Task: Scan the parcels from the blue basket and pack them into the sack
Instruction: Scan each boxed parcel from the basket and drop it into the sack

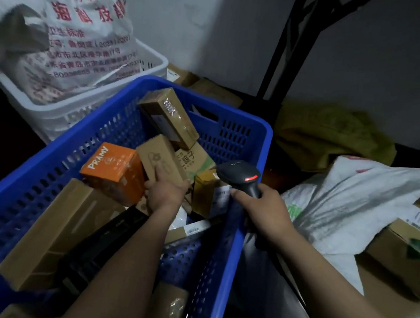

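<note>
Pick step. Your left hand (166, 193) clasps brown carton (161, 160) in blue basket (234, 135), fingers (156, 173) curled on it; right hand (263, 211) wraps barcode scanner (240, 174). Next: lift carton, find label.

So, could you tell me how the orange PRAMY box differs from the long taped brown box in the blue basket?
The orange PRAMY box is bright orange with white lettering; the long taped brown box is plain cardboard under glossy tape. The orange one is squat; the brown one is slim and long, propped atop other parcels. Both sit in the blue basket.
</note>
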